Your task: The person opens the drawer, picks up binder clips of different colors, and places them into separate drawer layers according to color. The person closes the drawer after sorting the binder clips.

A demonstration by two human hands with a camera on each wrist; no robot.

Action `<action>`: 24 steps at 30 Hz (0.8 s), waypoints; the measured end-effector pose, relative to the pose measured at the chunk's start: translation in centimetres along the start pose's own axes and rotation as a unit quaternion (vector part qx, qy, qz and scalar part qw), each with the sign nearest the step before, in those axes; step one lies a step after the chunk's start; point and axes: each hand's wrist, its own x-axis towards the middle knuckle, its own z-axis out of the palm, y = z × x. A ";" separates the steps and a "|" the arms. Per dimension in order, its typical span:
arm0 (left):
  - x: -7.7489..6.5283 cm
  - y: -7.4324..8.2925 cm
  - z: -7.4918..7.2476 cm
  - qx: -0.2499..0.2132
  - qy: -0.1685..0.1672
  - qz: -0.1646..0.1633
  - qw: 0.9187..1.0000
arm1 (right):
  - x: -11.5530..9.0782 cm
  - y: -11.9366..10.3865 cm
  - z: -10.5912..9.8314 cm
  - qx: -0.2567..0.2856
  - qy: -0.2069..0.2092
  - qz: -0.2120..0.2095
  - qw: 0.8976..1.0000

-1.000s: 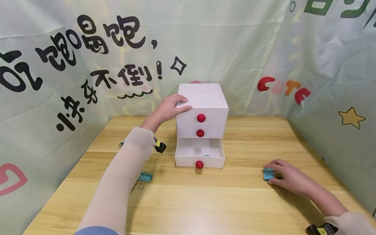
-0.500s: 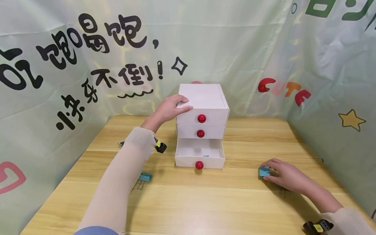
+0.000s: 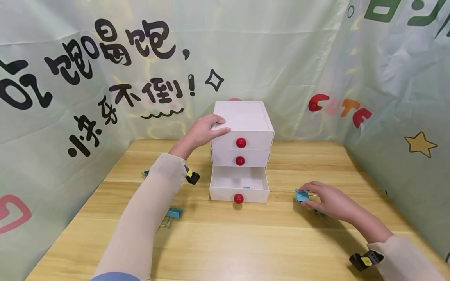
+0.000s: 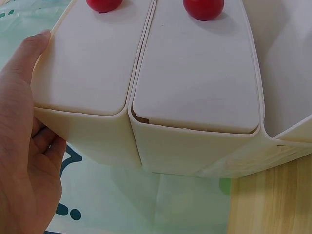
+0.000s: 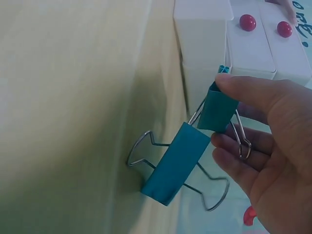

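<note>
A white three-drawer box (image 3: 242, 115) with red knobs stands at the back, its bottom drawer (image 3: 219, 193) pulled out. Something small and teal (image 3: 247, 187) shows inside that drawer. My left hand (image 3: 198, 130) rests on the box's upper left corner, thumb along the top front edge. To the right of the box, my right hand (image 3: 334, 201) pinches a teal binder clip (image 5: 219, 109) between thumb and fingers. A second teal binder clip (image 5: 175, 163) is against the first one's wire handle in the right wrist view; whether they are linked I cannot tell.
Another teal binder clip (image 3: 174, 212) lies on the wooden table (image 3: 232, 249), partly behind my left forearm. Farther back, a small teal item (image 3: 145, 173) peeks out past the sleeve. Printed cloth (image 3: 281, 58) hangs behind and along both sides.
My right hand has moved left and away from me, toward the box, carrying the binder clip; the second clip has moved with it. My left hand keeps its place on the box.
</note>
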 end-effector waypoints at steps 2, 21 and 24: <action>-0.1 0.0 0.0 0.000 0.001 0.000 1.000 | 0.6 -0.3 0.0 -0.002 0.009 -0.008 1.000; -0.1 -0.1 0.1 -0.003 -0.003 -0.012 1.000 | 4.8 -2.0 0.0 0.102 0.095 0.019 0.990; -0.1 -0.1 0.0 -0.004 -0.001 -0.011 1.000 | 5.1 -2.1 -0.3 0.132 0.108 0.045 0.984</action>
